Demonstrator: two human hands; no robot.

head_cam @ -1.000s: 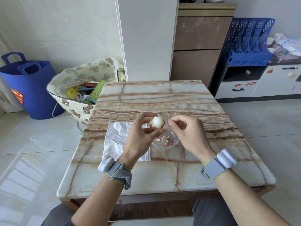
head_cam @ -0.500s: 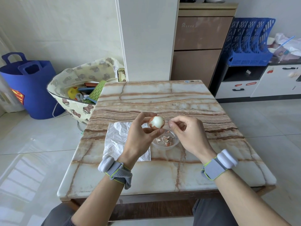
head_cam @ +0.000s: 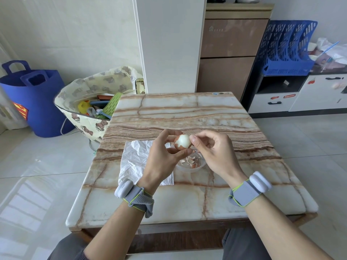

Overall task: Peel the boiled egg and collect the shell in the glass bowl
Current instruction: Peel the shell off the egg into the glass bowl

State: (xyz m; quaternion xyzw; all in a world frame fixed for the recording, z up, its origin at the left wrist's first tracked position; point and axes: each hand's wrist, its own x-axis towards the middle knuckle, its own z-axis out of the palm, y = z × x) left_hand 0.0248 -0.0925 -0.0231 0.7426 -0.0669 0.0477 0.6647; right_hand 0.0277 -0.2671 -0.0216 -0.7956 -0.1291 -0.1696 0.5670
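My left hand (head_cam: 162,158) grips a boiled egg (head_cam: 182,141) between thumb and fingers, held above the table. The egg is partly peeled: white on top and right, brown shell on its left and lower side. My right hand (head_cam: 214,152) has its thumb and forefinger pressed against the egg's right side, the other fingers curled. Just below the egg stands a small glass bowl (head_cam: 201,167) holding several brown shell pieces (head_cam: 191,161); my hands hide part of its rim.
A crumpled white paper sheet (head_cam: 135,158) lies on the marble table (head_cam: 187,113) left of the bowl. Left of the table stand a bear-print bag (head_cam: 90,102) of items and a blue tub (head_cam: 35,98). Behind are a cabinet and a blue rack (head_cam: 287,47).
My right hand has moved left, from a small gap beside the egg to touching its right side. The egg has turned slightly in my left hand, showing more white.
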